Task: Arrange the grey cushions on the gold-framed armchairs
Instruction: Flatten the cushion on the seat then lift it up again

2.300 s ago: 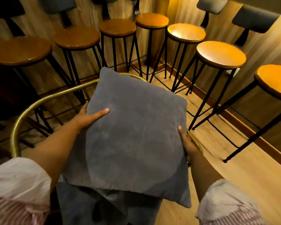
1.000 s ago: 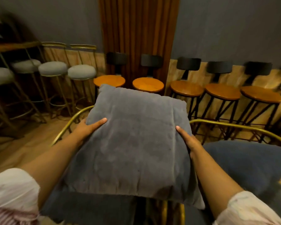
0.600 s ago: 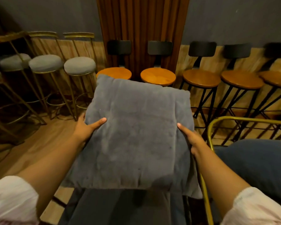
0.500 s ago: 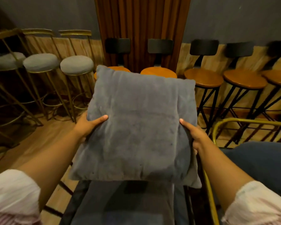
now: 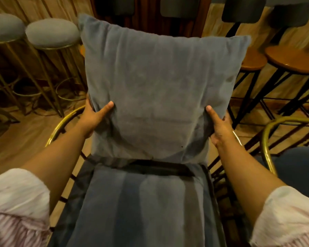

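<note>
The grey cushion (image 5: pixel 155 90) hides the back of the gold-framed armchair (image 5: pixel 64 124) and the fingers of both hands behind its edges, so only the thumb of the left hand (image 5: pixel 96 115) and of the right hand (image 5: pixel 219 126) shows on the front. The second armchair (image 5: pixel 268 139) is cut off by the right edge, and the seat cushion (image 5: pixel 143 207) runs past the bottom edge. The backrests of the dark stools (image 5: pixel 243 9) are cut off by the top edge, and the far right stool is blurred.

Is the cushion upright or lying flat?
Upright: the cushion stands on its bottom edge at the seat's back, both hands gripping its sides.
</note>
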Tool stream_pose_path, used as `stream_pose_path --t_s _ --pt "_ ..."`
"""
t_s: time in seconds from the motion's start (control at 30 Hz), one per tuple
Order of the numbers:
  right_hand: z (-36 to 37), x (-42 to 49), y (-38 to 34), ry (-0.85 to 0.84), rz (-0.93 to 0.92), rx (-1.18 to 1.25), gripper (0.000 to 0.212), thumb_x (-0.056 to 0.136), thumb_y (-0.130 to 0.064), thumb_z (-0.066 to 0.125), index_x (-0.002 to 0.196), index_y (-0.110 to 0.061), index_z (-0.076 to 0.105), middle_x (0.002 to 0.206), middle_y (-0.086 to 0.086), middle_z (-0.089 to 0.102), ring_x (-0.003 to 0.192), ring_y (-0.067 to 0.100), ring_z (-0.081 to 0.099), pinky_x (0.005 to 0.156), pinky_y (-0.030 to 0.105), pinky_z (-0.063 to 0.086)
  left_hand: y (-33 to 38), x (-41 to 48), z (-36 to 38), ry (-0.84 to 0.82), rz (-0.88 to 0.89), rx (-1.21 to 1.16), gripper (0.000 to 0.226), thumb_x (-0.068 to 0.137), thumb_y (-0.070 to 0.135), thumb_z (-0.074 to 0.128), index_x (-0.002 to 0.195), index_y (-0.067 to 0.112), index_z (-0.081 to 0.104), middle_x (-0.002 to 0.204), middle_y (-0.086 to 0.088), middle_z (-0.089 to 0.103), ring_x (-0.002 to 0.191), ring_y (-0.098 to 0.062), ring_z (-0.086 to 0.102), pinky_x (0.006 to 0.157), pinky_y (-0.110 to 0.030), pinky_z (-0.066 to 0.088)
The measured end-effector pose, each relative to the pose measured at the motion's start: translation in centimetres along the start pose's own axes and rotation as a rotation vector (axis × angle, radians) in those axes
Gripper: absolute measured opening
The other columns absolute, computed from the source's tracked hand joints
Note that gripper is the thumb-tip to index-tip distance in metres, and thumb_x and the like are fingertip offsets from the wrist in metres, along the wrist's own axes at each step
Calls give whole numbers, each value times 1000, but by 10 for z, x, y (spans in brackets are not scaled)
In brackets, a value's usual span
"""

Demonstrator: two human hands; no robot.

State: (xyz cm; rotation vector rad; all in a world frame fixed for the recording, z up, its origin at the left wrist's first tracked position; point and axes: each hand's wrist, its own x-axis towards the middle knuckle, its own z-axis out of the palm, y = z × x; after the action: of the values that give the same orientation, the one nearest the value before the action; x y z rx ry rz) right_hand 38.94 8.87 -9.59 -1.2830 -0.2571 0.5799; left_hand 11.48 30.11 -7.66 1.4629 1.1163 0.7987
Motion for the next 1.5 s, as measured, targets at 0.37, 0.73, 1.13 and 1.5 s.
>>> stream_pose_path --t_s 0.37,0.73,1.13,1.5 --pt "-11 -3 97 80 -44 -243 124 33 -86 61 137 -21 40 116 -15 52 109 6 49 73 0 43 -110 6 20 30 -131 68 77 89 43 52 151 20 13 157 -4 28 142 -25 30 108 -30 27" --pt "-23 -13 114 61 188 -430 102 66 -74 56 145 -16 30 150 9 38 136 29 37 112 42 30 -110 -9 15 -54 -299 149 88 87 51 52 153 22 1 160 -4 18 144 -30 27 113 -38 28" --pt "-57 -115 -5 -52 -66 -819 39 91 -38 54 100 -3 69 93 14 68 91 26 61 74 29 41 29 -134 35 -383 -222 520 121 57 93 31 148 12 28 151 -14 39 133 -34 43 107 -45 38" --pt "-216 -263 -145 52 -272 -1169 58 87 -55 48 129 -15 53 136 9 53 137 30 36 111 53 26 136 -322 153 -700 97 751 54 100 38 29 132 -1 46 140 -22 48 128 -34 45 101 -34 35"
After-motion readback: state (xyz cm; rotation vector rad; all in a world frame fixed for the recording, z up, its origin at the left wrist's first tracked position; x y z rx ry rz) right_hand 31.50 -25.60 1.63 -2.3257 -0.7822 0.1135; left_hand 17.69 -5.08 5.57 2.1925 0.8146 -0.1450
